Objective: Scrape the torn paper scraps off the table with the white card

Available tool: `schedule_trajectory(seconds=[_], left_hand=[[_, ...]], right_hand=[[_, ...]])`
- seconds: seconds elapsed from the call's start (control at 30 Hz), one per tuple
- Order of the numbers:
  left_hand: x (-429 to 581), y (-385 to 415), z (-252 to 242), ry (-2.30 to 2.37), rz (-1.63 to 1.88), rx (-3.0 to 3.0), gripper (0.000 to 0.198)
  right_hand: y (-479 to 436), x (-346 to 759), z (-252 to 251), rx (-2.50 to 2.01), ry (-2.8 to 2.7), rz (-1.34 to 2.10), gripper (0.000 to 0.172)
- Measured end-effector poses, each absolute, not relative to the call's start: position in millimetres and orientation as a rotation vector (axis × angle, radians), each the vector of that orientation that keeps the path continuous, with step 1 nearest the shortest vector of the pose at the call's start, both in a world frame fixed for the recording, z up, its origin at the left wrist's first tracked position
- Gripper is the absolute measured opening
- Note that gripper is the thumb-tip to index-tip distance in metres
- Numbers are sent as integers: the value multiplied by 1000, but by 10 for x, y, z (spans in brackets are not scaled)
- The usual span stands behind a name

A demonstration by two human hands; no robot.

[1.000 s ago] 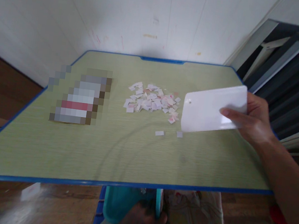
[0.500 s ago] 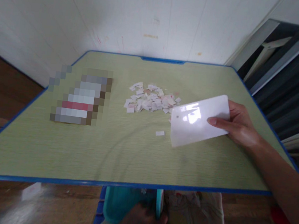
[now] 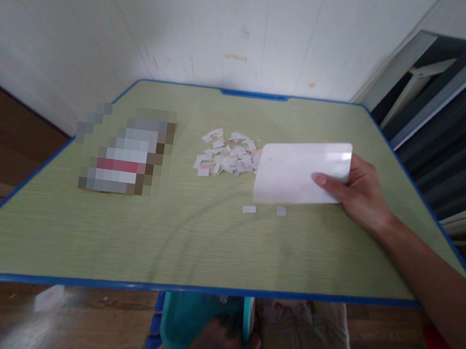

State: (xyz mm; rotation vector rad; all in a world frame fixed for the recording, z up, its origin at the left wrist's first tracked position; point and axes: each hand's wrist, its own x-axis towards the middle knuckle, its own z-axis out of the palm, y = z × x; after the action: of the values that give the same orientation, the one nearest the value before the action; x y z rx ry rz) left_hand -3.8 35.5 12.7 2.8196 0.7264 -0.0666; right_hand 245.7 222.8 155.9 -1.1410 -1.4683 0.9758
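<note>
My right hand (image 3: 362,188) grips the right end of a glossy white rectangular board (image 3: 302,166), thumb on top and fingers behind it. The board is tilted above the table, its left edge by a heap of torn paper scraps (image 3: 230,157) and hiding part of it. Two loose paper scraps (image 3: 281,211) lie on the table in front of the board. Below the table's front edge, my left hand (image 3: 221,345) is closed at the rim of a teal plastic tray (image 3: 179,319). That area is dark, and part of the tray is under the tabletop.
The pale green table (image 3: 122,234) has a blue edge and stands against a white wall (image 3: 193,20). A blurred-out flat item (image 3: 126,152) lies on its left side. Dark framed panels (image 3: 460,107) lean at the right. A white paper piece (image 3: 49,298) is on the wooden floor.
My right hand has moved the white board slightly left and up, turning it more level. A second loose scrap now shows in front of it. My left hand and the tray have stayed put.
</note>
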Motion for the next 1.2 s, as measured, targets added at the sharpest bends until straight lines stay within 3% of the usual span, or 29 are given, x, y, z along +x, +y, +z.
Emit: schedule_trajectory(seconds=[0.1, 1.2], left_hand=[[-34, 352, 132, 735, -48, 2839, 33], [-48, 329, 127, 760, 20, 2869, 36]], right_hand=[[2217, 2463, 1570, -1121, -1410, 1091, 27], [2217, 2827, 1729, -1208, -1488, 967, 22]])
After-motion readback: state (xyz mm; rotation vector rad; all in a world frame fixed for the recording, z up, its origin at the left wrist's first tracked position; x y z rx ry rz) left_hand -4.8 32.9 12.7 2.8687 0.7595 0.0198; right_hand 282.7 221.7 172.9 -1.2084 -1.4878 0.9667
